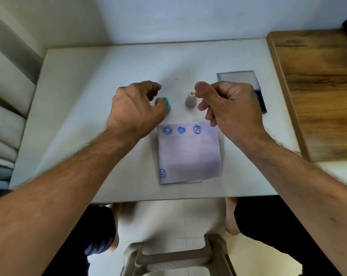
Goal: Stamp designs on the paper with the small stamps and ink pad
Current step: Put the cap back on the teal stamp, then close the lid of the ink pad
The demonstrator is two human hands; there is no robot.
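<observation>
A white paper lies on the white table, with three blue prints along its top edge and one at its lower left corner. Just beyond it stand a teal stamp and a beige stamp. My left hand hovers at the teal stamp, thumb tip against its side, fingers curled above and not closed on it. My right hand is loosely curled beside the beige stamp, thumb close to its top, holding nothing. The purple ink pad with its clear lid lies behind my right hand, partly hidden.
A wooden board covers the table's right side. The wall runs right behind the table's far edge. Pale cushions are stacked to the left. A plastic stool and my legs are below the near edge.
</observation>
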